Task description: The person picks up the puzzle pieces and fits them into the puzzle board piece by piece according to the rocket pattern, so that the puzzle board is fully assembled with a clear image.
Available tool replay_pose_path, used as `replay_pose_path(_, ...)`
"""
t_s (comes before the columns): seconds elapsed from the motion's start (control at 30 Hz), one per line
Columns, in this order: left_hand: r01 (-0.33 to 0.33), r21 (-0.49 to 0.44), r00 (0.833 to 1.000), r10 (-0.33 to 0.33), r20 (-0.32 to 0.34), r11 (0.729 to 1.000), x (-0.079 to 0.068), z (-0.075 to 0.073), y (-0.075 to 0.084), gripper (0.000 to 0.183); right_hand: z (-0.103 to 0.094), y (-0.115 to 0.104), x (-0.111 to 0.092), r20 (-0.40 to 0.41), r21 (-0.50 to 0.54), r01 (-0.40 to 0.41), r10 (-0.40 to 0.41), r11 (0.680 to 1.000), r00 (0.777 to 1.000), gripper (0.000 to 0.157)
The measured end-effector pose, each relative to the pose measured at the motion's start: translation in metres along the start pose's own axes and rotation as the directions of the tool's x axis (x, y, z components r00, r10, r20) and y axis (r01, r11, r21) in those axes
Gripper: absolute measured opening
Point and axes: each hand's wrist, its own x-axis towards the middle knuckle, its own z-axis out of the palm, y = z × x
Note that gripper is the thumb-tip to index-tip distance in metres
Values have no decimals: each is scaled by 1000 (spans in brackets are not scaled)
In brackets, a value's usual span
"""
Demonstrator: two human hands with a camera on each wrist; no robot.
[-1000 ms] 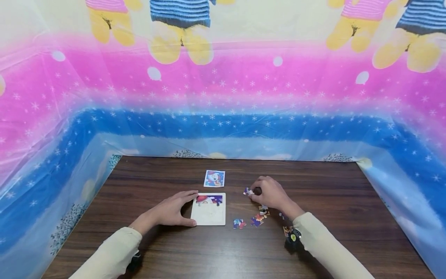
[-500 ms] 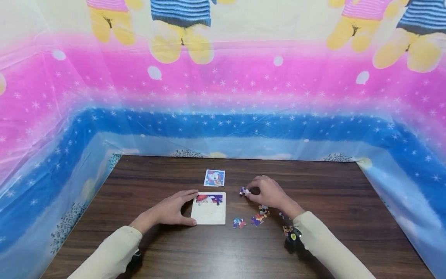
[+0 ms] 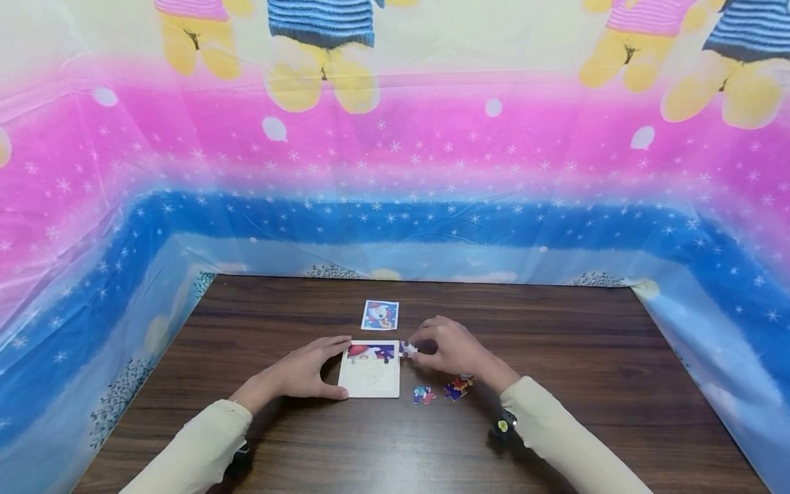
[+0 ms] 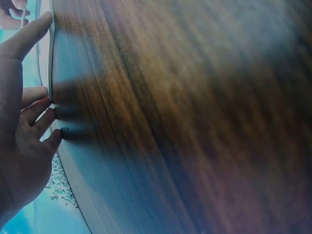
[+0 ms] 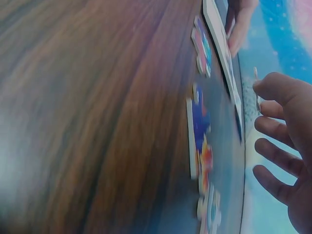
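A white puzzle tray (image 3: 369,381) lies on the table in the head view, with picture pieces (image 3: 372,352) fitted along its far side. My left hand (image 3: 305,370) holds the tray's left side, thumb at the near corner and fingers at the far corner. My right hand (image 3: 453,348) pinches a purple and white puzzle piece (image 3: 407,349) between thumb and fingers, beside the tray's upper right edge. In the right wrist view, this puzzle piece (image 5: 256,87) stands nearly edge-on. Loose puzzle pieces (image 3: 424,395) lie right of the tray; my right hand and forearm hide others.
A small picture card (image 3: 379,315) of a white character in a red hat lies beyond the tray. More loose puzzle pieces (image 3: 458,388) lie near my right wrist. A printed cloth (image 3: 395,226) hangs along the back and sides of the brown table (image 3: 370,453).
My right hand has moved left with the puzzle piece, from the space right of the tray to the tray's right edge. My left hand stays at the tray's left side.
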Motion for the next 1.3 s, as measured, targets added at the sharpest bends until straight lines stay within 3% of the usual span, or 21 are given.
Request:
replay_pose_path(0.27,2,3,1000,-2,1,1000,-1,0,0,101,14,-16,16,10,-4,79,-79,997,997,28)
replay_pose_path(0.77,2,-3,1000,-2,1,1000,0,0,0,100,31,-47,45,57,-47,154,-151,987,987,32)
replay_pose_path(1.03,-3,-4,1000,3,0,1000,-1,0,-1,100,42,-56,55,59,-33,155,-153,987,987,28)
replay_pose_path(1.3,6,-13,1000,-6,0,1000,-1,-1,-1,99,47,-62,60,106,-83,140,-131,987,986,28)
